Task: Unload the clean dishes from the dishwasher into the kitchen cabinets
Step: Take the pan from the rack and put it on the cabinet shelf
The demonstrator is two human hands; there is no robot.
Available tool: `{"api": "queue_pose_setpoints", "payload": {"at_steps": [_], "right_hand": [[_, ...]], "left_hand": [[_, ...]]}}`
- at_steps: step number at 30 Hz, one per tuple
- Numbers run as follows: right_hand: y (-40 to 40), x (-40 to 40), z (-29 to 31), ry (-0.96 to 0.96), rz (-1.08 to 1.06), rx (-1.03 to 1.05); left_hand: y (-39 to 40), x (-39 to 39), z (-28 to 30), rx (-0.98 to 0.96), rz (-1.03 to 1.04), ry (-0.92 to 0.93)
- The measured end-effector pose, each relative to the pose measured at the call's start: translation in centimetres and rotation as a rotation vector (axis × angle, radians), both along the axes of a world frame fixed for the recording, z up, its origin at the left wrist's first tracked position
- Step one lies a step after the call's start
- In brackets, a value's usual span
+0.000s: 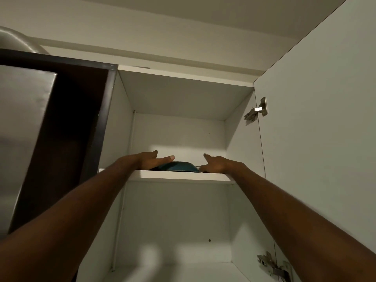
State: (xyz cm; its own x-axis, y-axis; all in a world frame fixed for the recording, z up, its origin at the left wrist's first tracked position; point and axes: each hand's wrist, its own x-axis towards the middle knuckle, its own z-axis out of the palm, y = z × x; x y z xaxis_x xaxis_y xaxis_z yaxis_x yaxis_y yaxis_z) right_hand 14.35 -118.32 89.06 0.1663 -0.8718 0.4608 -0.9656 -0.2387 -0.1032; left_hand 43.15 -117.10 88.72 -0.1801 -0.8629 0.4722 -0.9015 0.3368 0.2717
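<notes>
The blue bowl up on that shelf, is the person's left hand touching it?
Touching. In the head view the left hand lies with straight fingers against the left side of the blue bowl on the upper shelf, with no gap visible between them.

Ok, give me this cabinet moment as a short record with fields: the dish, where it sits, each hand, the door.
dish: dark blue bowl, seemingly upside down, only its upper part visible above the shelf edge
location: upper shelf of the white wall cabinet
left hand: on the bowl's left side, fingers straight
right hand: at the bowl's right side, fingers relaxed, contact unclear
cabinet door: swung open on the right
lower shelf: nothing visible on it from this angle
</notes>
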Motion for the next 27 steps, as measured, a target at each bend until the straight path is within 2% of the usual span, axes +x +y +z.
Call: {"api": "queue_pose_setpoints", "payload": {"at_steps": [3, 7, 13, 19, 27], "right_hand": [[0.8, 0.1, -0.3, -0.053, 0.047, -0.049], [2.0, -0.3, -0.9, -0.185, 0.094, 0.027], [2.0, -0.4, -0.9, -0.114, -0.045, 0.072], [0.4, -1.4, -1.2, -0.072, -0.023, 0.093], [0.8, -1.2, -1.0, -0.105, 0.033, 0.100]], "left_hand": [[0.1, -0.1, 0.2, -0.093, 0.041, -0.073], [-0.7, 0.5, 0.4, -0.144, 0.098, -0.127], [-2.5, 0.9, 0.3, -0.092, 0.157, -0.096], [-2.9, 0.3, 0.4, 0.050, 0.208, -0.146], [-2.2, 0.7, 0.8, 0.033, 0.190, -0.116]]}}
